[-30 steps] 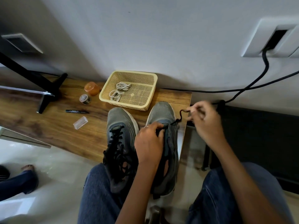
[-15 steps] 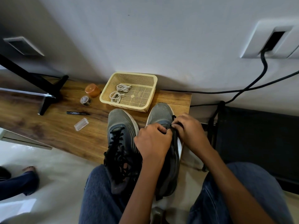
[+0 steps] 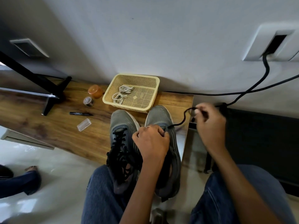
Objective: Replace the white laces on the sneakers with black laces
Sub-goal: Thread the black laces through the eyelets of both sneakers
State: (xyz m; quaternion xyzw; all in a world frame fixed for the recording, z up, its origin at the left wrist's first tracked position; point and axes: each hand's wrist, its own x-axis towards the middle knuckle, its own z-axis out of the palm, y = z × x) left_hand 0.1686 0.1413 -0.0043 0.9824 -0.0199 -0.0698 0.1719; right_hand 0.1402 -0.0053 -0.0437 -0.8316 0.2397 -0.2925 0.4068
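Nearest me, 2 grey sneakers lie side by side across the wooden table's point(image 3: 48, 126) near edge. The left sneaker point(image 3: 123, 143) already carries black lacing. My left hand point(image 3: 151, 141) grips the right sneaker point(image 3: 161, 117) at its eyelets. To the right, my right hand point(image 3: 208, 122) pinches the black lace point(image 3: 182, 120) pulled out of it. Farther off, white laces point(image 3: 122, 93) sit in the yellow basket point(image 3: 150, 104).

A room in a home or small office, by its looks: a low wooden bench point(image 3: 48, 126) stands against a plain white wall point(image 3: 161, 38) on a pale tiled floor point(image 3: 56, 175). A wall socket point(image 3: 273, 44) feeds black cables point(image 3: 210, 94), and a monitor stand point(image 3: 53, 96) rests on the bench.
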